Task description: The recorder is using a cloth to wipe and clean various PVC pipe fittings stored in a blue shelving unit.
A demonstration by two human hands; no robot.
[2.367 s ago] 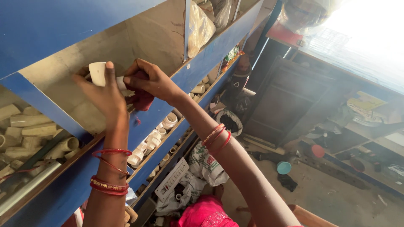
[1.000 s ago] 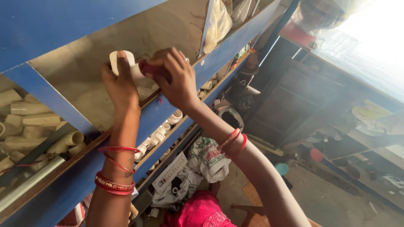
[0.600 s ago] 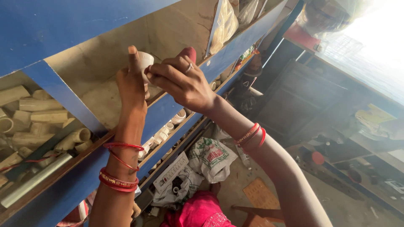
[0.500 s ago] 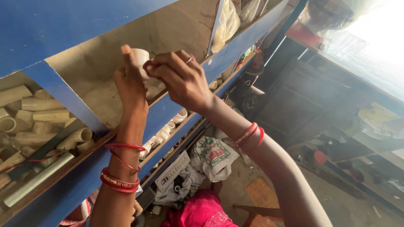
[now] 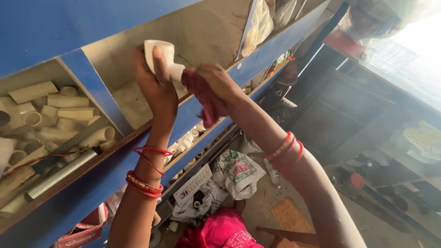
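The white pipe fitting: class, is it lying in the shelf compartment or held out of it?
Held out. The left hand grips the white pipe fitting in front of the compartment, while the right hand presses a dark red cloth against it.

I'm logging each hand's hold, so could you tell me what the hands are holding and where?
Left hand holds a white pipe fitting around its wide end; right hand holds a dark red cloth, bunched, against the fitting's narrow end.

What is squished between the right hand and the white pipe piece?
In the head view, a dark red cloth lies between the right hand and the white pipe fitting, which the left hand holds up.
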